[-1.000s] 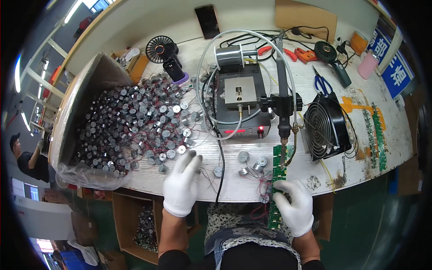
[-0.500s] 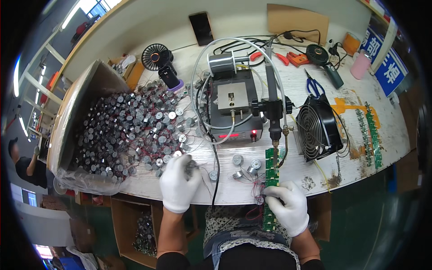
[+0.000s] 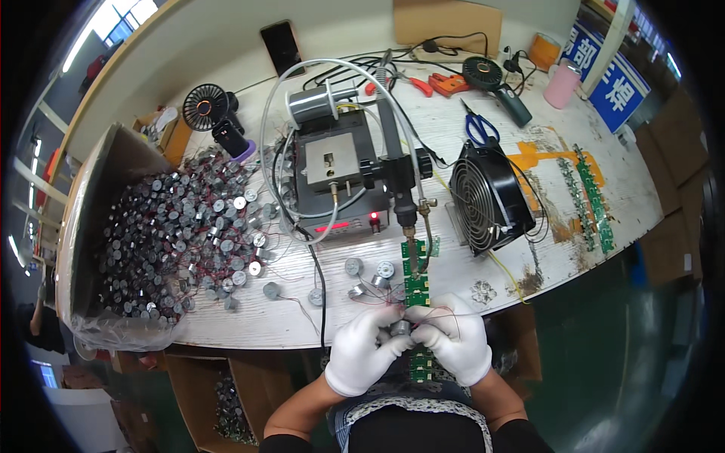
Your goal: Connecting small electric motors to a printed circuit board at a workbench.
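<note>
My left hand (image 3: pixel 359 351), in a white glove, pinches a small round silver motor (image 3: pixel 400 328) just past the table's front edge. My right hand (image 3: pixel 455 343), gloved too, is closed beside it, with thin red wires (image 3: pixel 447 313) trailing by its fingers; the exact grip is partly hidden. Beneath both hands runs a green circuit board strip (image 3: pixel 416 291), sticking out over the edge toward me. Above its far part a soldering iron (image 3: pixel 408 226) hangs in a stand, tip down. Several loose motors (image 3: pixel 385 269) lie left of the strip.
A large heap of motors (image 3: pixel 189 234) spills from a plastic-lined box (image 3: pixel 83 249) at left. Behind the strip stands a soldering unit (image 3: pixel 340 204) with a solder spool (image 3: pixel 311 104). A square fan (image 3: pixel 491 196), scissors (image 3: pixel 481 128) and more board strips (image 3: pixel 595 200) are at right.
My left hand has come from the heap to the strip with a motor and now meets the right hand. The right hand's fingers have moved to the motor and wires. The view has shifted.
</note>
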